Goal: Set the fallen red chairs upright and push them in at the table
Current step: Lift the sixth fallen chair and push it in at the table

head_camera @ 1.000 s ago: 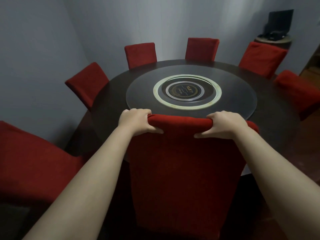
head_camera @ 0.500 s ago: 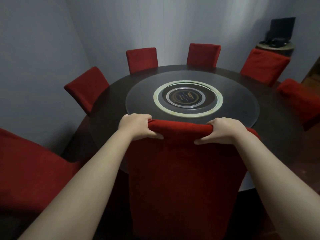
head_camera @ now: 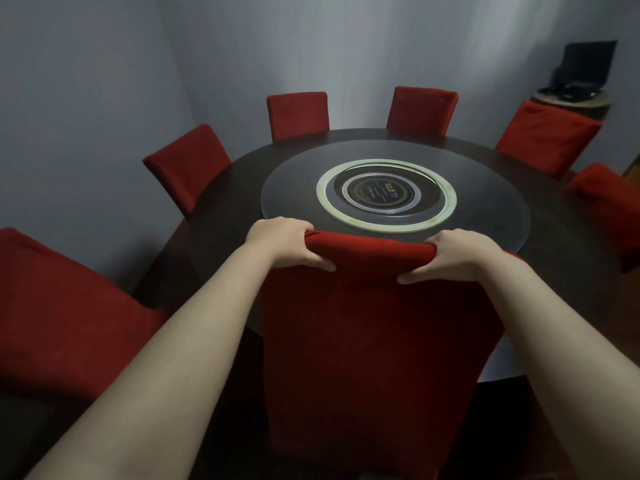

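The red chair (head_camera: 374,334) stands upright directly between and below your hands. Its backrest faces you and its seat side is turned toward the table (head_camera: 228,209). The long axis of the backrest runs vertically, from the top edge at your hands down toward the floor. The top edge runs crosswise from one hand to the other. The seat and legs are hidden behind the backrest, so you cannot confirm how far the seat sits under the tabletop.

Your left hand (head_camera: 282,242) grips the left end of the top edge and your right hand (head_camera: 457,254) grips the right end, with the hands well apart. On each hand the fingers curl over the far side and the thumb presses on the near face. This wide, even grip appears to serve the push: equal force at both corners should drive the chair straight and prevent it from twisting.

Just beyond your hands lies the glass turntable (head_camera: 294,188) on the round dark table. Further beyond, five far chairs (head_camera: 298,114) stand upright round the rim. A near chair (head_camera: 69,306) sits outside your left forearm; how it stands cannot be confirmed. Well beyond your right hand is a small stand (head_camera: 571,100) bearing a dark object.
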The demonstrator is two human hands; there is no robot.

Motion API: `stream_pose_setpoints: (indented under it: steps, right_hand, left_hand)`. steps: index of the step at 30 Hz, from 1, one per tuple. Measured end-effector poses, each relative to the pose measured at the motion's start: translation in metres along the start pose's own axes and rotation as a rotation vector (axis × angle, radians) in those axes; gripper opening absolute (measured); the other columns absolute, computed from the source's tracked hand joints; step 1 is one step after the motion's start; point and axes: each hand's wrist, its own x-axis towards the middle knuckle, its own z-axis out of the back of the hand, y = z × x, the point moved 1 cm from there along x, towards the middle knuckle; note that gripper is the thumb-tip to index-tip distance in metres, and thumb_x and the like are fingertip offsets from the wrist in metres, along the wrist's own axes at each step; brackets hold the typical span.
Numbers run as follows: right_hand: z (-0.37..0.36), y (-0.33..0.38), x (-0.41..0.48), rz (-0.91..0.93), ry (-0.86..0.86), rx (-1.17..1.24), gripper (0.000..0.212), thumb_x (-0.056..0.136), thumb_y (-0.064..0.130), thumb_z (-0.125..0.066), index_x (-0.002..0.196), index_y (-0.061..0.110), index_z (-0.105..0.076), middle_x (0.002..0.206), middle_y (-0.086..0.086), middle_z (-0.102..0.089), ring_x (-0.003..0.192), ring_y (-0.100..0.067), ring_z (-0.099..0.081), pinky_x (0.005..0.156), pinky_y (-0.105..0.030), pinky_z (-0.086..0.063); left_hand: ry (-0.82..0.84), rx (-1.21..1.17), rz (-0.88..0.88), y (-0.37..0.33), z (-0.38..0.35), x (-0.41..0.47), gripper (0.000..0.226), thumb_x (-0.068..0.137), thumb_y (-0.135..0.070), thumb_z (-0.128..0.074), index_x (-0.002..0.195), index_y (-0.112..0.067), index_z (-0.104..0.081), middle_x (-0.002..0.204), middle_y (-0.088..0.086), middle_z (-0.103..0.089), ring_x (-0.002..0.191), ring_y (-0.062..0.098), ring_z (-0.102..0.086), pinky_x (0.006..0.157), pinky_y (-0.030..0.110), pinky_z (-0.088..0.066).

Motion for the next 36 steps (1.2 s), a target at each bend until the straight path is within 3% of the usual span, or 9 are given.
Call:
stream_pose_setpoints:
  steps: [7,15,20,25,31,36]
  right_hand:
    - [-0.007,-0.007,-0.028,-0.010,0.028,-0.009,0.076,0.031,0.099,-0.053,0.071,0.036,-0.066,0.064,0.017,-0.063,0.065,-0.002,-0.058,0.056,-0.024,-0.039]
    - [-0.020,-0.030,-0.058,0.018,0.030,-0.050,0.077,0.030,0.099,-0.054,0.074,0.036,-0.065,0.068,0.017,-0.064,0.067,-0.002,-0.058,0.060,-0.027,-0.044]
    - [-0.027,-0.039,-0.070,0.039,-0.010,-0.057,0.073,0.032,0.099,-0.054,0.075,0.040,-0.065,0.066,0.022,-0.062,0.066,0.003,-0.054,0.062,-0.028,-0.044]
    - [-0.038,-0.033,-0.082,0.061,-0.028,-0.084,0.076,0.034,0.100,-0.050,0.078,0.039,-0.064,0.068,0.019,-0.061,0.069,-0.005,-0.057,0.067,-0.030,-0.046]
    - [-0.060,-0.003,-0.105,0.072,-0.185,-0.091,0.077,0.042,0.100,-0.043,0.072,0.030,-0.054,0.072,0.014,-0.055,0.082,-0.017,-0.063,0.063,-0.031,-0.038]
    - [-0.093,0.044,-0.109,0.088,-0.361,-0.106,0.070,0.053,0.095,-0.041,0.067,0.026,-0.042,0.082,0.009,-0.066,0.083,-0.018,-0.065,0.060,-0.030,-0.033]
  left_hand:
    - [0.064,-0.035,-0.001,-0.016,-0.007,-0.025,0.071,0.035,-0.100,-0.046,0.069,-0.039,-0.053,0.070,-0.024,-0.054,0.064,-0.003,-0.045,0.054,0.025,-0.030]
    - [0.170,-0.024,-0.113,-0.047,-0.023,-0.045,0.070,0.040,-0.098,-0.049,0.082,-0.043,-0.058,0.071,-0.025,-0.054,0.073,0.008,-0.053,0.062,0.027,-0.038]
    - [0.180,0.019,-0.155,-0.056,-0.031,-0.049,0.080,0.043,-0.097,-0.049,0.097,-0.040,-0.065,0.084,-0.020,-0.064,0.081,0.010,-0.059,0.067,0.029,-0.042]
    - [0.156,0.108,-0.174,-0.052,-0.033,-0.061,0.080,0.041,-0.099,-0.046,0.090,-0.037,-0.063,0.083,-0.017,-0.064,0.077,0.012,-0.057,0.068,0.030,-0.041]
    - [0.095,0.187,-0.198,-0.026,-0.034,-0.078,0.072,0.043,-0.099,-0.044,0.072,-0.033,-0.051,0.075,-0.018,-0.056,0.079,0.014,-0.061,0.064,0.030,-0.038]
    - [0.106,0.120,-0.131,0.016,-0.041,-0.082,0.062,0.049,-0.086,-0.061,0.073,-0.030,-0.048,0.083,-0.014,-0.056,0.087,0.015,-0.059,0.065,0.031,-0.040]
